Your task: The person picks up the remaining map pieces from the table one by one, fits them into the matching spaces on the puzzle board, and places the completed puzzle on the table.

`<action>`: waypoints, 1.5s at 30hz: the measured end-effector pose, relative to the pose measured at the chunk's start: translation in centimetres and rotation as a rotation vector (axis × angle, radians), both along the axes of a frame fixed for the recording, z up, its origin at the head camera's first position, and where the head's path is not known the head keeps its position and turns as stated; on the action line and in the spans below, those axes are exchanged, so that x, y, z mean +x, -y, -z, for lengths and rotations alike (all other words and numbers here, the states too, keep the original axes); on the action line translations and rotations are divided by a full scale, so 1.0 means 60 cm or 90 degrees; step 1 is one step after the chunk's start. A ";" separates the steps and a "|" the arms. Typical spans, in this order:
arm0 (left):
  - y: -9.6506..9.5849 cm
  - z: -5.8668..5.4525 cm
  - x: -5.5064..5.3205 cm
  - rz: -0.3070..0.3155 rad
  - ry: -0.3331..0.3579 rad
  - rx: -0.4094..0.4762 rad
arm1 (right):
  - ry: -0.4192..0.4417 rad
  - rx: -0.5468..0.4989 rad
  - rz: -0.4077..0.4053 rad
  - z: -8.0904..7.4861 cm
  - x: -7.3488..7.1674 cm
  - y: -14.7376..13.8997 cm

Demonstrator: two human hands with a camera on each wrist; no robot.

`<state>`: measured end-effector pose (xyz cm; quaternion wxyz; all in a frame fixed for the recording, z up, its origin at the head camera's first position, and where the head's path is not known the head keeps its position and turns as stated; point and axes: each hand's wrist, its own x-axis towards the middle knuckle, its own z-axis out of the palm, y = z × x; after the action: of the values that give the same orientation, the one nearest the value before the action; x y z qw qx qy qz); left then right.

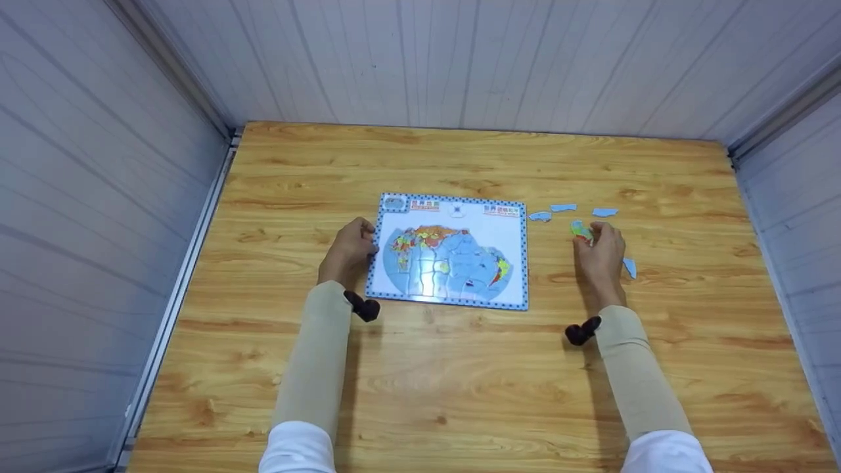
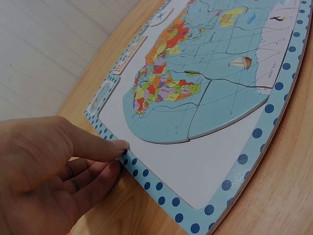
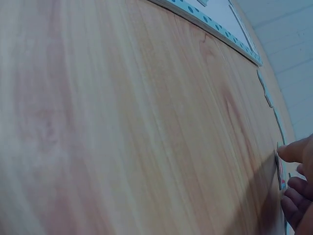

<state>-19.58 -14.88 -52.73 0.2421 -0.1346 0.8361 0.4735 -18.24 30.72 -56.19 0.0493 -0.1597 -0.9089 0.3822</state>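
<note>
A world-map puzzle board (image 1: 450,251) with a blue dotted border lies on the table, its map partly filled with pieces. My left hand (image 2: 54,166) is at the board's left edge, holding the border with the thumb on top and the other fingers curled against the side. To the right of the board, my right hand (image 1: 601,256) pinches a green and blue puzzle piece (image 1: 581,230) low over the table. In the right wrist view, that piece (image 3: 280,169) shows edge-on beside the thumb, and part of the hand is cut off.
Loose blue puzzle pieces lie near the right hand: one (image 1: 540,215) beside the board's corner, one (image 1: 564,207) behind it, another (image 1: 604,212) farther right, and one (image 1: 630,267) by the wrist. White panel walls (image 1: 433,62) enclose the wooden table (image 1: 433,387).
</note>
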 end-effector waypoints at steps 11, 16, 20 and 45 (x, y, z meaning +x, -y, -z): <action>0.001 0.004 0.003 0.022 -0.020 -0.001 | 0.001 0.010 -0.016 0.000 -0.005 -0.001; 0.000 0.005 0.003 0.020 -0.026 0.007 | -0.004 0.006 -0.017 -0.002 -0.004 0.003; -0.001 0.004 0.003 0.013 -0.020 0.010 | 0.015 -0.021 -0.014 -0.008 0.000 0.005; 0.002 -0.001 -0.001 0.001 0.005 0.014 | 0.140 -0.341 0.034 -0.036 0.004 0.007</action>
<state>-19.64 -14.97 -52.64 0.2473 -0.1331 0.8301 0.4818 -18.03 30.32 -54.03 -0.0835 -0.2316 -0.7709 0.5874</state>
